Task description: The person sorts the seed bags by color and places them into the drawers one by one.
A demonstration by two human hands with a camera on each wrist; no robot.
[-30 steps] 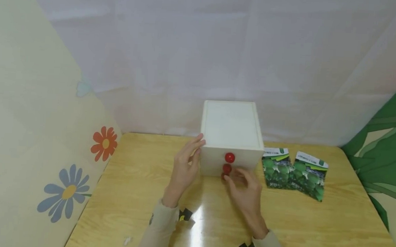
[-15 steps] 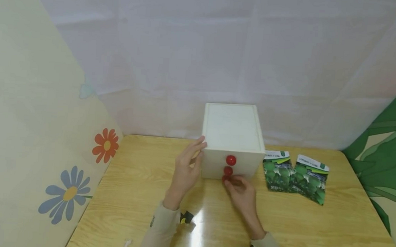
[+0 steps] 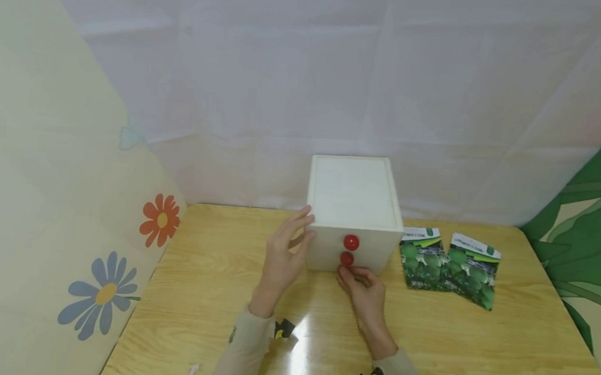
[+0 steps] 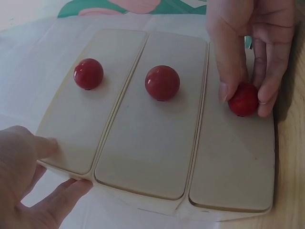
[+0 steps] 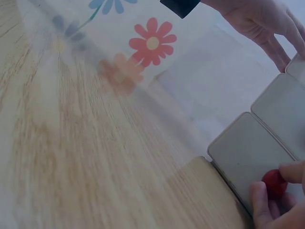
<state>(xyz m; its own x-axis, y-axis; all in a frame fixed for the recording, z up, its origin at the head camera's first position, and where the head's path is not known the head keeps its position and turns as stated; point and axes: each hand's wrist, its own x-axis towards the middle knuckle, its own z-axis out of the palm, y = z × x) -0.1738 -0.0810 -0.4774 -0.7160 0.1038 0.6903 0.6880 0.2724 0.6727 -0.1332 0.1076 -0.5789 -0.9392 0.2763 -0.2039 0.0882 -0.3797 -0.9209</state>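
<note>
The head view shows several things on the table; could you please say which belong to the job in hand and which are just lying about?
Part of the job:
white drawer box, touched by the left hand
bottom red knob, pinched by the right hand

Apparently just lying about:
green packet beside the box
second green packet next to it
small white scrap, too small to identify

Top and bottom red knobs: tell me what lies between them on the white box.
In the left wrist view, the middle knob sits between the top knob and the bottom knob pinched by the right hand.
</note>
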